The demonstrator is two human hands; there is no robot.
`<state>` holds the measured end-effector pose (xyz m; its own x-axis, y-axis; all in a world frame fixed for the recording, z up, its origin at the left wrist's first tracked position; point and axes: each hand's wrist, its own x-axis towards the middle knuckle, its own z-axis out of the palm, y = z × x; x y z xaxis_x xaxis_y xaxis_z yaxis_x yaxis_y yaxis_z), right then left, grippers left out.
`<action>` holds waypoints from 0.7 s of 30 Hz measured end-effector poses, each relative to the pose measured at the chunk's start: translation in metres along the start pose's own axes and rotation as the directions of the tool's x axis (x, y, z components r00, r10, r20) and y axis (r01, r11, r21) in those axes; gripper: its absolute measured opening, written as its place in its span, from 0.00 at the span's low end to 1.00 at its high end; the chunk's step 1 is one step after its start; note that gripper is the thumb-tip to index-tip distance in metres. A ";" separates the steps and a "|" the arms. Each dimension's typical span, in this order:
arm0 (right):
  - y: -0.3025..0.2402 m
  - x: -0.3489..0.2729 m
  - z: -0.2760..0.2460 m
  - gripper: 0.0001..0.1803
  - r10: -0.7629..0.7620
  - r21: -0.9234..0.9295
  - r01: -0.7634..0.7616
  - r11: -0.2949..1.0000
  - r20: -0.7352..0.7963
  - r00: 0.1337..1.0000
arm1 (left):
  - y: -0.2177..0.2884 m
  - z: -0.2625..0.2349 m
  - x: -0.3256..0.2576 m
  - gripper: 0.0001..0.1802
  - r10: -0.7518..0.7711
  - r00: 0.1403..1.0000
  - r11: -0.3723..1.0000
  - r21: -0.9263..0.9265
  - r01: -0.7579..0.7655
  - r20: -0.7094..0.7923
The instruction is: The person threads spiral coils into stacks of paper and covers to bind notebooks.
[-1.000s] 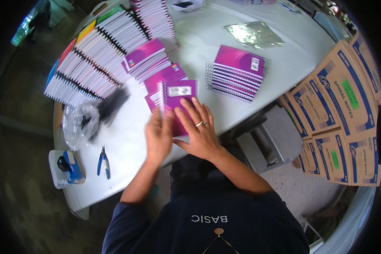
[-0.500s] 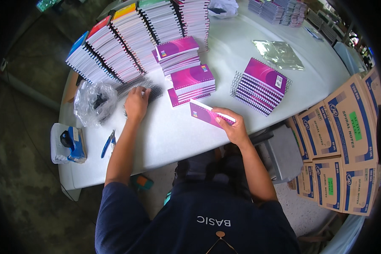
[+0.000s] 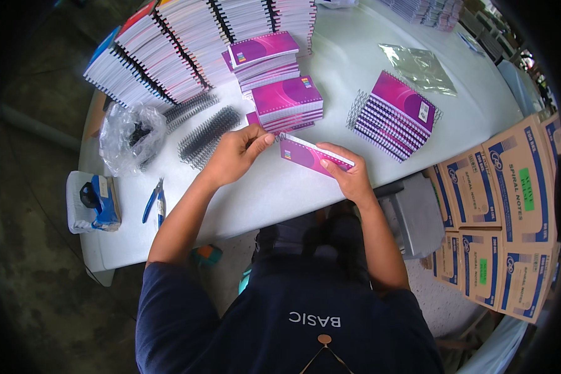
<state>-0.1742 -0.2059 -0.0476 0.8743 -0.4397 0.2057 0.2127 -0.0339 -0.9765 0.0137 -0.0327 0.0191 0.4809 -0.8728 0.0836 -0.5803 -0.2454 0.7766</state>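
Left hand (image 3: 235,156) pinches what looks like a thin dark spiral wire coil (image 3: 280,138) at the left end of a small purple-covered, white-paged notepad (image 3: 306,157), gripped at its other end by the right hand (image 3: 348,174); best, I judge, to keep pages squared and coil in line with the upper edge. Left of the grip: dark wire coils in a heap (image 3: 209,136), blue-handled cutters (image 3: 151,202). Just beyond it, stacked purple-covered pads (image 3: 288,100) crowd the coil's path.

Brown cartons (image 3: 497,218) stacked right | grey stool (image 3: 416,215) beside them | blue tape dispenser (image 3: 108,209), left
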 end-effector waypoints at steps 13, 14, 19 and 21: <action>-0.003 -0.001 -0.001 0.15 -0.050 -0.060 0.049 0.997 -0.026 0.998 | -0.007 -0.004 0.012 0.25 -0.305 0.935 0.931 -0.148 0.332 0.182; -0.003 -0.001 -0.001 0.15 -0.053 -0.072 0.053 0.996 0.005 0.999 | -0.006 -0.008 0.015 0.22 -0.348 0.901 0.881 -0.238 0.408 0.257; -0.006 -0.002 -0.001 0.15 -0.032 -0.065 0.035 0.997 0.047 0.998 | -0.002 -0.013 0.018 0.11 0.060 0.987 0.977 -0.214 -0.027 0.150; -0.013 -0.004 0.004 0.14 -0.084 -0.090 0.083 0.992 -0.005 0.996 | 0.009 -0.012 0.019 0.11 0.174 0.978 0.984 -0.062 -0.168 0.118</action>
<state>-0.1787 -0.2006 -0.0352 0.8511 -0.4399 0.2865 0.2445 -0.1508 -0.9578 0.0259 -0.0463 0.0349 0.2913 -0.9458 0.1432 -0.6110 -0.0688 0.7887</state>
